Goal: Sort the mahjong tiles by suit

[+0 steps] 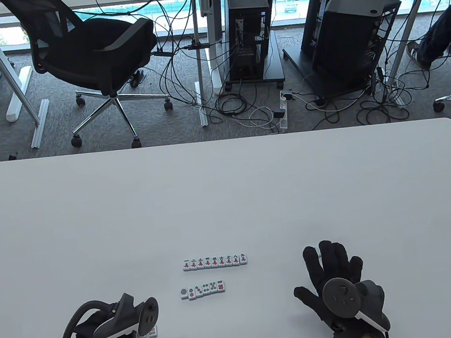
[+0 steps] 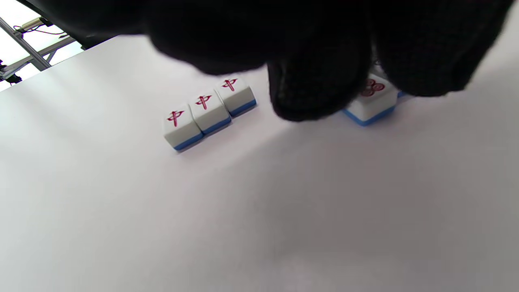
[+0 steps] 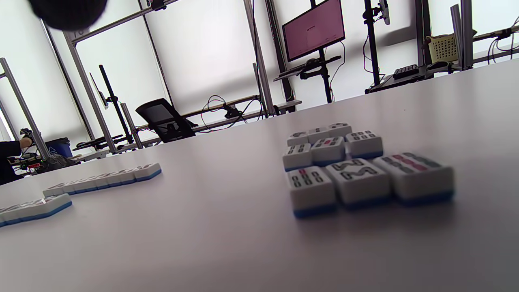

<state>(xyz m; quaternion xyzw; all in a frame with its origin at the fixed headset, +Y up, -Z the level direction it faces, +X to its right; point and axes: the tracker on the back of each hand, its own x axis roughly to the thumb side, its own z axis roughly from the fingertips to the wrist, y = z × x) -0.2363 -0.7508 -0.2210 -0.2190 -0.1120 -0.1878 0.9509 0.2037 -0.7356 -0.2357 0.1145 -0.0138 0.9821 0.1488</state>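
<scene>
A row of character tiles lies mid-table, with a shorter row of dots tiles in front of it. My left hand is at the bottom left. In the left wrist view its fingertips pinch a dots tile that sits on the table. Three red-dragon tiles stand in a row beside it. My right hand is spread flat and holds nothing. It covers a cluster of several bamboo tiles, which shows in the right wrist view.
The white table stretches far back to its edge. Beyond the edge are an office chair, computer towers and cables on the floor. In the right wrist view both tile rows lie to the left.
</scene>
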